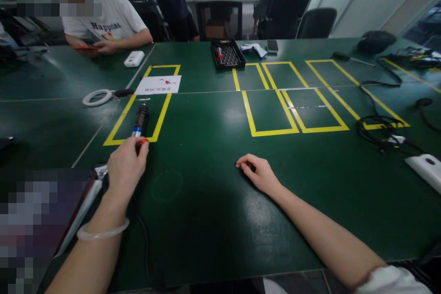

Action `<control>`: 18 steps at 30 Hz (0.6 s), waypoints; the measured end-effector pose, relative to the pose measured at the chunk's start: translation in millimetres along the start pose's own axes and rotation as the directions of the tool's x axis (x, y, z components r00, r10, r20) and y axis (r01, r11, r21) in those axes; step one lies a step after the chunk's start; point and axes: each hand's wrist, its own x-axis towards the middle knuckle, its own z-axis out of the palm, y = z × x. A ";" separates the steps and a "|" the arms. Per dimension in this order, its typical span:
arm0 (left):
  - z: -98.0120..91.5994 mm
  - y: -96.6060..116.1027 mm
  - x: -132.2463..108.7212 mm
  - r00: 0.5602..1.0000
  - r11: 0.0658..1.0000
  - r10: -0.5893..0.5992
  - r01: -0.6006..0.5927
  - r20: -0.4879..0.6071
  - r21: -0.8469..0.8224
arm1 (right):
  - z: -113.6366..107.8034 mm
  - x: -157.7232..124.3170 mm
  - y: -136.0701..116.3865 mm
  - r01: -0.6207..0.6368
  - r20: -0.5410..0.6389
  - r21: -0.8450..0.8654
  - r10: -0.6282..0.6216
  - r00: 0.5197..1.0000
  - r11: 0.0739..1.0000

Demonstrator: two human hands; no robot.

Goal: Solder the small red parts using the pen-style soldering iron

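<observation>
My left hand [126, 165] is closed on the near end of a black tool with a blue band and an orange tip [140, 121], an electric screwdriver by its look. The tool lies inside a yellow taped rectangle [119, 121] on the green table [206, 156]. A clear bangle sits on that wrist. My right hand [259, 173] rests on the table near the middle, fingers curled loosely, holding nothing that I can see. A dark cable runs from under my left forearm toward the table's near edge.
A white paper sheet [158, 84] lies at the far end of the taped rectangle. A black bit tray [227, 53], white tape ring [97, 97], more taped rectangles [292, 96], black cables [382, 126] and a white device [424, 170] lie around. A seated person [106, 20] holds something at far left.
</observation>
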 end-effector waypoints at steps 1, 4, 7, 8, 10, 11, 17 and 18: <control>-1.0 13.4 -2.5 0.997 0.994 0.019 -0.010 0.073 -0.111 | 0.0 -0.1 -0.1 0.001 0.001 0.001 -0.001 1.000 1.000; 0.2 59.5 -13.6 0.911 0.839 0.196 0.036 0.362 -0.544 | -0.4 -0.5 -0.1 0.004 0.003 0.021 -0.004 1.000 1.000; 7.5 99.5 -28.9 0.754 0.677 0.384 0.163 0.533 -0.718 | -0.1 -0.8 -0.9 -0.005 0.037 0.105 0.001 0.999 0.994; 11.4 108.7 -34.4 0.705 0.641 0.433 0.197 0.561 -0.742 | 0.4 -1.0 -1.6 -0.012 0.062 0.150 0.003 0.998 0.989; 21.1 120.2 -45.0 0.620 0.565 0.516 0.272 0.591 -0.779 | 2.3 -1.6 -3.5 -0.030 0.118 0.252 0.000 0.993 0.967; 26.5 123.1 -49.7 0.582 0.530 0.549 0.312 0.600 -0.788 | 3.5 -2.0 -4.6 -0.040 0.161 0.303 -0.010 0.987 0.952; 50.3 124.1 -64.6 0.480 0.444 0.613 0.448 0.628 -0.776 | 9.3 -5.0 -9.3 -0.076 0.268 0.400 -0.038 0.963 0.914; 52.5 123.7 -64.9 0.489 0.438 0.598 0.464 0.634 -0.770 | 9.6 -5.1 -9.3 -0.074 0.253 0.401 -0.033 0.967 0.913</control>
